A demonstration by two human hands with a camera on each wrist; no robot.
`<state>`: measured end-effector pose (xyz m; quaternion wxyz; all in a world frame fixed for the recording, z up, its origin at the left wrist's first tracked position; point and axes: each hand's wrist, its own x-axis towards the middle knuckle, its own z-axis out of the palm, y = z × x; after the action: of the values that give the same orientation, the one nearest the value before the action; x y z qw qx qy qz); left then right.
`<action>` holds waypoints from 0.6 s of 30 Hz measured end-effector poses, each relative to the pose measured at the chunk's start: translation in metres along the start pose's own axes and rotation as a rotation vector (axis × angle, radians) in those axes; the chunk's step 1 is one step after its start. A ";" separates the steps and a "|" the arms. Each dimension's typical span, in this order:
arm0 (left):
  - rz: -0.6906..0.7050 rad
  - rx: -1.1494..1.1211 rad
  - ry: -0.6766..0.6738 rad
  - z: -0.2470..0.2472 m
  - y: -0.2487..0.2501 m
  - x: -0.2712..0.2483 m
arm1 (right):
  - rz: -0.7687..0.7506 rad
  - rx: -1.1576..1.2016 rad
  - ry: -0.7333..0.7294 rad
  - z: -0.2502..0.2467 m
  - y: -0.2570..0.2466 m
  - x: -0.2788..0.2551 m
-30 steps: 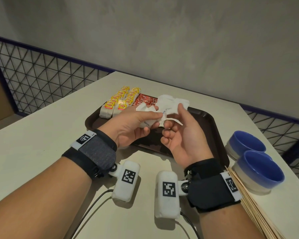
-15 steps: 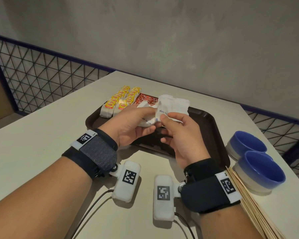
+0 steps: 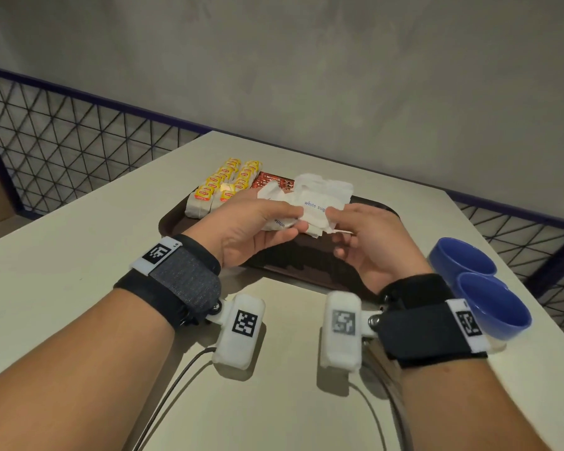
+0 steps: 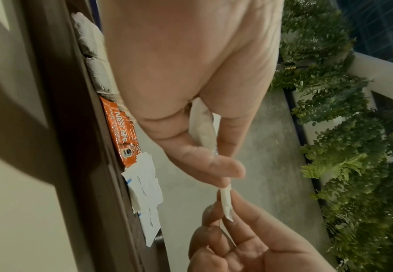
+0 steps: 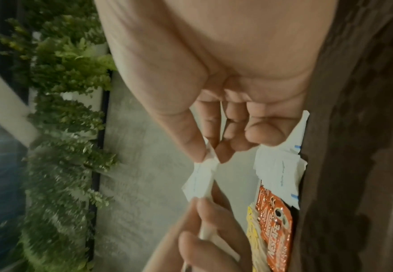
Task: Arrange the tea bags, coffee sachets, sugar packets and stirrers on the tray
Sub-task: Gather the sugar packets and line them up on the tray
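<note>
Head view: our left hand (image 3: 251, 229) holds a small stack of sugar packets (image 3: 310, 211) above the tray (image 3: 310, 271); our right hand (image 3: 368, 242) pinches the top packet's edge (thumb and forefinger). Risk: the thin stack could fan and spill if either pinch loosens. Tea bags (image 3: 225, 187) sit at 11 o'clock, coffee sachets (image 3: 272, 182) at 12, blue bowls (image 3: 479, 284) at 3.
</note>
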<state>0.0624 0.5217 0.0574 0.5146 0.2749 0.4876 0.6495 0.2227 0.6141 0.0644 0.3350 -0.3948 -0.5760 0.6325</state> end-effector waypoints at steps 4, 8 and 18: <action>0.014 -0.045 0.114 -0.003 0.000 0.005 | 0.027 0.003 -0.014 -0.006 -0.019 0.025; -0.002 -0.084 0.239 -0.006 0.005 0.009 | 0.025 -0.228 0.037 -0.028 -0.042 0.056; -0.059 -0.074 0.254 -0.005 0.005 0.010 | 0.408 -0.699 -0.033 -0.059 -0.025 0.109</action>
<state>0.0526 0.5294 0.0582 0.4775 0.1569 0.5322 0.6813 0.2240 0.7403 0.0753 0.0389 -0.5808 -0.6717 0.4583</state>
